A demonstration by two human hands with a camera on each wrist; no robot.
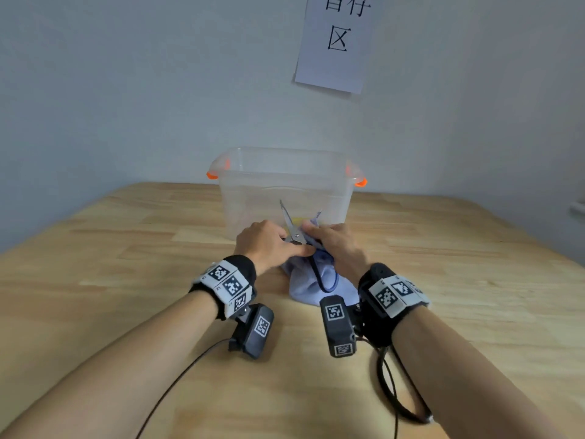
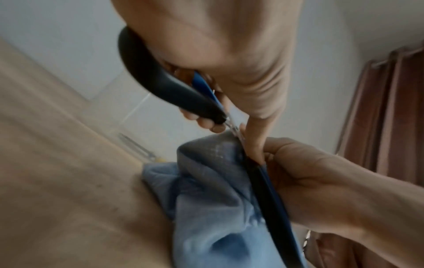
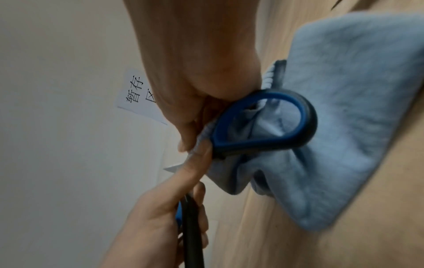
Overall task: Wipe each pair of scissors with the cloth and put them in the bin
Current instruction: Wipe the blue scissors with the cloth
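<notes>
A pair of scissors (image 1: 292, 228) with black and blue handles is held open just in front of the clear bin (image 1: 285, 179) with orange latches. My left hand (image 1: 269, 245) grips one black handle (image 2: 165, 85). One bare blade points up towards the bin. My right hand (image 1: 335, 245) pinches the light blue cloth (image 1: 316, 289) around the other blade, near the pivot. The second handle loop (image 3: 263, 123) hangs over the cloth, which trails down onto the wooden table (image 1: 126, 248). Something yellow (image 1: 297, 220) shows faintly through the bin wall.
A paper sign (image 1: 335, 42) with black characters hangs on the grey wall behind the bin. Black cables (image 1: 395, 391) run from both wrist cameras across the table near me. A brown curtain (image 2: 390, 108) hangs off to one side.
</notes>
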